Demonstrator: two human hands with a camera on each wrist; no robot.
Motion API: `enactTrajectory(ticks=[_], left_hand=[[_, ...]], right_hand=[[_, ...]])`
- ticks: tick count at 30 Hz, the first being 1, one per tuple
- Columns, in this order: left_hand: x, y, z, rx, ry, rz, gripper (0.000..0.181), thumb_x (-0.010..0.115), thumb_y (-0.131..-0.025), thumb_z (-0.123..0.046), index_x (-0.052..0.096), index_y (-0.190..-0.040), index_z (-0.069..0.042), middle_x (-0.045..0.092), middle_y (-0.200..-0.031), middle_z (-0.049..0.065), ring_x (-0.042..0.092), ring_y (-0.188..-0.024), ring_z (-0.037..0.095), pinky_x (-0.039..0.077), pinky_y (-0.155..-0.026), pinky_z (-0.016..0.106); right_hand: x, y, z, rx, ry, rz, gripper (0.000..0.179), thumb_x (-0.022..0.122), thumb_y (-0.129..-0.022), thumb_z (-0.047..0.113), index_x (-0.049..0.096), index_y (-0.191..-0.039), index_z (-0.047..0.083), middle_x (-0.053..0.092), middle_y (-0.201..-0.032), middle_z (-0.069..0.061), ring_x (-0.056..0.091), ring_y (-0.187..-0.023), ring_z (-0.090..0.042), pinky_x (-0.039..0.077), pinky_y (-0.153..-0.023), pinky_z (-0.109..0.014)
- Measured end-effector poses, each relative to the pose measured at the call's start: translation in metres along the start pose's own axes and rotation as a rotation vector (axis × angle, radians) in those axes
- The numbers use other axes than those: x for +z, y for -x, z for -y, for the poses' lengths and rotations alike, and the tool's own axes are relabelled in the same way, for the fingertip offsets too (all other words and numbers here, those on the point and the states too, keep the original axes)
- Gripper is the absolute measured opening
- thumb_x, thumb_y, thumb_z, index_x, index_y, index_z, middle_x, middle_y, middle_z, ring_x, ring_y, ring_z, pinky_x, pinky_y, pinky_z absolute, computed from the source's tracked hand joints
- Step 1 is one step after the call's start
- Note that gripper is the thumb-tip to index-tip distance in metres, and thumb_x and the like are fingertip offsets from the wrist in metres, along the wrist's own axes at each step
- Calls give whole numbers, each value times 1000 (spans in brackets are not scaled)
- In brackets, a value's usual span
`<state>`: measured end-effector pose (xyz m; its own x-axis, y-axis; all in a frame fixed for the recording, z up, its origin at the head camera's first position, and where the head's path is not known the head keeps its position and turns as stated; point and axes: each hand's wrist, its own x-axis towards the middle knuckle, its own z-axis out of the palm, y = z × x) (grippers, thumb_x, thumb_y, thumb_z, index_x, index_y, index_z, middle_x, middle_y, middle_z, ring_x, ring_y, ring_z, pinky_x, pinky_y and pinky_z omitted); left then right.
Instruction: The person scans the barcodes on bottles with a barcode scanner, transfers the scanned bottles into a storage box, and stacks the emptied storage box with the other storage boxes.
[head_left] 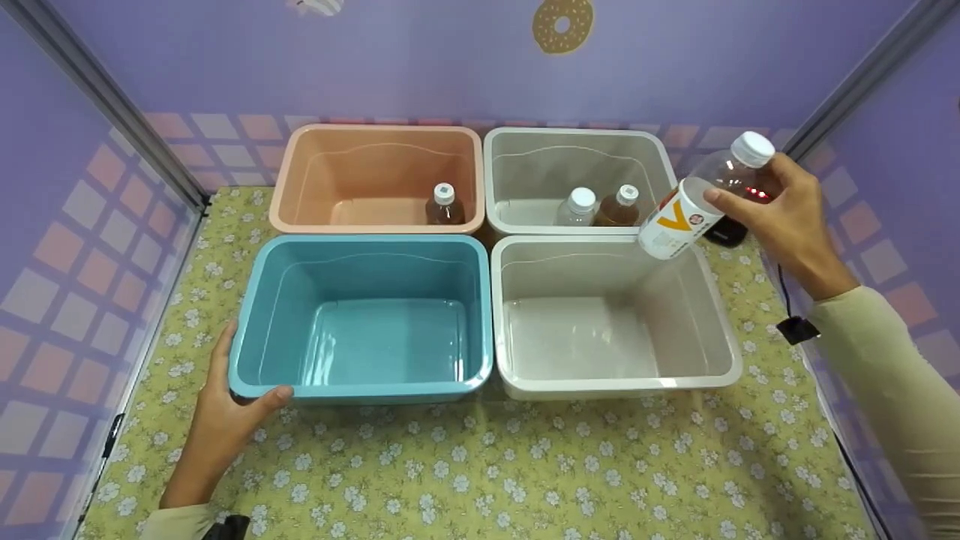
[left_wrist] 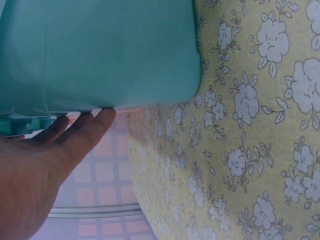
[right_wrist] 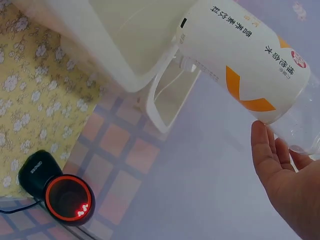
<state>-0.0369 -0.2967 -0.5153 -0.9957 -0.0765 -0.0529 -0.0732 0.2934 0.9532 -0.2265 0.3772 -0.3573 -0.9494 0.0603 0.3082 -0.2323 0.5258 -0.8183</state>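
In the head view, my right hand (head_left: 791, 217) pinches a clear plastic bottle (head_left: 679, 217) near its shoulder, just under the white cap. The bottle has a white label with an orange mark and tilts, base toward the lower left, over the right rim of the front-right off-white bin (head_left: 577, 386). My left hand (head_left: 229, 416) rests at the near left corner of a blue bin (head_left: 367, 391), thumb on the front rim, fingers spread along the outer side. From the left wrist view, fairly straight fingers (left_wrist: 102, 120) touch that bin's outer wall (left_wrist: 120, 55).
Behind stand an orange bin (head_left: 375, 176) with a dark bottle (head_left: 445, 206) and a grey bin (head_left: 577, 140) with a white-capped clear bottle (head_left: 577, 208) and a brown bottle (head_left: 621, 208). A black device with red lights (right_wrist: 69, 197) sits at the right wall on flowered cloth (head_left: 525, 480).
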Motion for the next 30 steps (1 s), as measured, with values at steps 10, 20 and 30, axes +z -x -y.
enactTrajectory(ticks=[10,20,30], left_hand=[[2,1,-2,-2,-11,-8,117,82,-99,-12,1,-177,-42,30,-171,32,52,-138,49,59,-93,19],[1,-1,0,-4,5,4,117,81,-99,-10,0,-177,-42,26,-173,32,49,-140,51,58,-92,16],[0,0,0,-13,-25,8,118,82,-99,-14,-2,-177,-42,21,-175,34,48,-143,54,55,-92,13]], right_hand=[[-26,-5,-17,77,128,-48,45,91,-93,22,70,-132,14,71,-103,16,67,-97,-4,54,-84,-12],[-47,-6,-37,133,143,-112,38,93,-92,28,72,-122,19,67,-99,13,61,-94,-7,50,-81,-14],[-60,-1,-45,230,195,-125,36,90,-94,36,67,-118,22,61,-100,9,53,-91,-11,45,-74,-15]])
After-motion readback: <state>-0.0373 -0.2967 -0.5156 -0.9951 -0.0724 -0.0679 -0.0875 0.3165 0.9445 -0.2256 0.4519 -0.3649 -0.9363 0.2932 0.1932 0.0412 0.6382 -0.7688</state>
